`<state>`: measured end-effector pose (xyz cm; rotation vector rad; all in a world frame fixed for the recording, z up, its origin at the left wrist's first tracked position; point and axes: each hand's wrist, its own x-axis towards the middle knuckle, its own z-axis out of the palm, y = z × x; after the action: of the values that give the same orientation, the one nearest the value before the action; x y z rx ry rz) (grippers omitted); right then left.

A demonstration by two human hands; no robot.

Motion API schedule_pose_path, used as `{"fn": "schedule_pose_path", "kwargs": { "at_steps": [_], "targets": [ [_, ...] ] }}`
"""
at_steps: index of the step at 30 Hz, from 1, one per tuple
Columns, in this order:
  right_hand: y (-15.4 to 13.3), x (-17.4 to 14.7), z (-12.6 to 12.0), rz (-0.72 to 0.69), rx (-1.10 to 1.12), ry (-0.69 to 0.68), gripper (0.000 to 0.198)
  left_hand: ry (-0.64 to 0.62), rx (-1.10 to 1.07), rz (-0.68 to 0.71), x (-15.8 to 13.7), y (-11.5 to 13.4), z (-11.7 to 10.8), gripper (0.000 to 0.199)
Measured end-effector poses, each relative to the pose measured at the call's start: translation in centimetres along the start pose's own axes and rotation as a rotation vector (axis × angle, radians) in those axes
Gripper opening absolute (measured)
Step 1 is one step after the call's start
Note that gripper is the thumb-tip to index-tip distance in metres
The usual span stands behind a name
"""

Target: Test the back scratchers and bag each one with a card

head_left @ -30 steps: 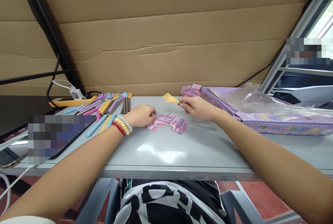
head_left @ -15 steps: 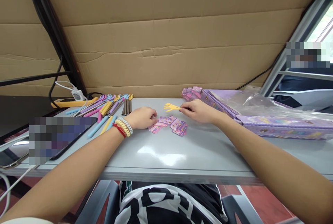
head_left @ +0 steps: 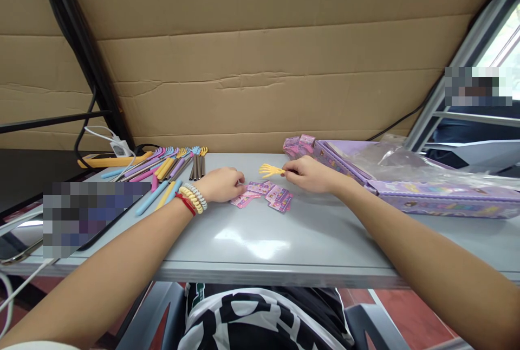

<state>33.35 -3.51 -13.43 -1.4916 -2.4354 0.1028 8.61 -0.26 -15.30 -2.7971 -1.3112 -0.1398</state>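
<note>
In my right hand (head_left: 306,174) is the stem end of a yellow hand-shaped back scratcher (head_left: 271,170), its spread fingers pointing left above the table. My left hand (head_left: 223,183) rests low over the table with its fingers curled at the left edge of the cards; the fingertips are partly hidden, so what they pinch, if anything, does not show. Small pink and purple printed cards (head_left: 278,196) lie overlapping between and below both hands. Left of my left hand lies a pile of back scratchers (head_left: 164,168) with coloured handles, metal rods and claw-shaped heads.
A purple printed box (head_left: 447,198) with clear plastic (head_left: 390,160) over it stands on the right. Beside it are small pink packets (head_left: 299,146). A dark tablet-like device (head_left: 97,220) and a white charger (head_left: 121,148) sit left. Cardboard (head_left: 260,52) walls the back of the table (head_left: 309,241).
My right hand has shifted slightly to the right, taking the yellow back scratcher with it. My left hand stays in almost the same place beside the cards.
</note>
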Motion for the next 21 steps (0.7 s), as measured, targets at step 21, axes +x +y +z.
{"fn": "schedule_pose_path", "kwargs": {
  "at_steps": [21],
  "targets": [
    [-0.4,-0.2,0.3,-0.194,0.054,-0.041,0.033,0.386,-0.221,0.09,-0.1,1.6,0.1,0.056]
  ]
}}
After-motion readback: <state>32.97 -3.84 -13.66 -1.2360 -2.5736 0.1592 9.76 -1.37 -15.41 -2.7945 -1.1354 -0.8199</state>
